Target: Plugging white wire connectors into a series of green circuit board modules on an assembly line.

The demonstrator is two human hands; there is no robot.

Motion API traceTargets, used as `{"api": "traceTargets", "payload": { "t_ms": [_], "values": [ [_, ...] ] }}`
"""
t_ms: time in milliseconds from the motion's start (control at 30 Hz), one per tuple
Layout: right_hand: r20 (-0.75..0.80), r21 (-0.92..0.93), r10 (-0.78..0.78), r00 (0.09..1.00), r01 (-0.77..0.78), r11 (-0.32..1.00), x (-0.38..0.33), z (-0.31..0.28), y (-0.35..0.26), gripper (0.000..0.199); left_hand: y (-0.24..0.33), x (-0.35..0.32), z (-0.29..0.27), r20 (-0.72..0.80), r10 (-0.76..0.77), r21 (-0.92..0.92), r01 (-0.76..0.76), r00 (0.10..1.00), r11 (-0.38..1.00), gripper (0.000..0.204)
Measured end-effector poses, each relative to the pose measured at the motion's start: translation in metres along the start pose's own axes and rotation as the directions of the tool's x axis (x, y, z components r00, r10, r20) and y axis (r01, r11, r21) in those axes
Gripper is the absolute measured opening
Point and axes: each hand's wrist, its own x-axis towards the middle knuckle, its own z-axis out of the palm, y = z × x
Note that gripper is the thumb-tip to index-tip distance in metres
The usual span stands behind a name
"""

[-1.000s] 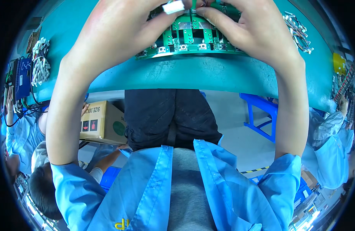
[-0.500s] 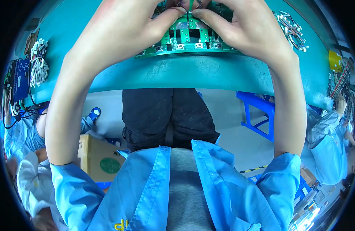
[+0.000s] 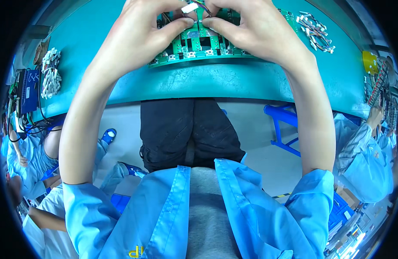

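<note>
A green circuit board panel with small push buttons along its near edge lies at the front of the teal table. Over its middle, my left hand and my right hand face each other with thumbs bent inward, close together. Both hands are closed around a short wire cable; its white plug sticks up between them. My fingertips and the cable's other end are partly hidden behind the thumbs, low against the board.
Bundled white-plugged cables lie at the left beside a blue device with black cords. More loose cables lie to the right. A yellow round object stands at the right edge. Below are a blue stool and seated co-workers at both sides.
Both hands have shifted slightly left, their thumbs a little apart. The white plug now shows between them. At lower left, the cardboard box has gone from sight and a co-worker has moved.
</note>
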Motion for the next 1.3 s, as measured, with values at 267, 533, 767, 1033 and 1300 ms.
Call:
{"api": "traceTargets", "payload": {
  "t_ms": [267,533,767,1033,1300],
  "values": [
    [0.063,-0.005,0.384,0.921,-0.384,0.923,0.007,-0.015,-0.007,0.054,-0.011,0.003,0.01,-0.068,-0.157,-0.245,0.136,0.985,0.96,0.011],
    [0.239,-0.205,0.551,0.8,-0.513,0.834,0.018,-0.035,-0.025,0.078,-0.022,0.014,0.015,-0.139,-0.203,-0.081,0.193,0.969,0.978,0.012],
    [-0.406,-0.203,0.133,0.904,-0.231,0.952,-0.037,-0.054,0.04,0.047,-0.018,-0.006,0.018,-0.283,0.15,0.385,-0.03,0.947,0.922,0.05],
    [-0.59,-0.671,-0.054,0.806,-0.452,0.588,-0.126,-0.082,0.113,0.023,0.034,-0.004,0.019,0.162,0.25,0.493,-0.297,0.955,0.818,0.057],
    [-0.5,-0.677,0.022,0.866,-0.407,0.613,-0.111,-0.082,0.114,0.018,0.015,0.004,0.019,0.29,0.095,0.429,-0.219,0.952,0.876,0.073]
  ]
}}
